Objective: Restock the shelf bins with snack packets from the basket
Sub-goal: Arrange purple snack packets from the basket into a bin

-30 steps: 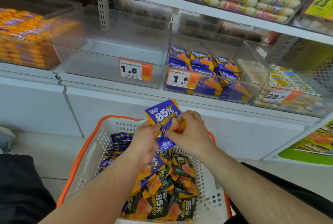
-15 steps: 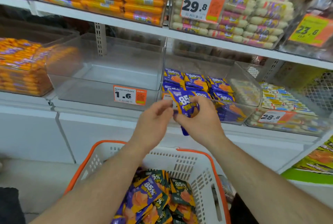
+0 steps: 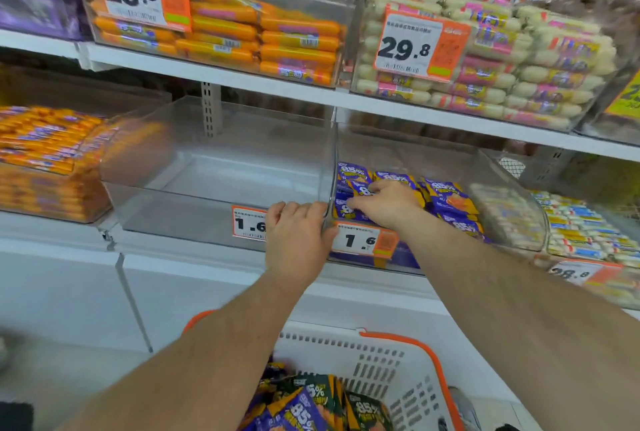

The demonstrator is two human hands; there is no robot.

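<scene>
Clear glossy plastic bins [image 3: 221, 153], shiny foil-like snack packets [image 3: 446, 198], perforated white plastic basket [image 3: 381, 365], paper price tags [image 3: 363, 240]

Bright, even store light from above, soft shadows under the shelves [image 3: 381, 101]. Pale glare on the clear bins [image 3: 221, 167]. Motion blur smears the top right corner and left edge; wide-angle bend at the borders. Centre fairly sharp.

Two hands [image 3: 298, 236], one basket [image 3: 391, 358], five price tags [image 3: 363, 240]
</scene>
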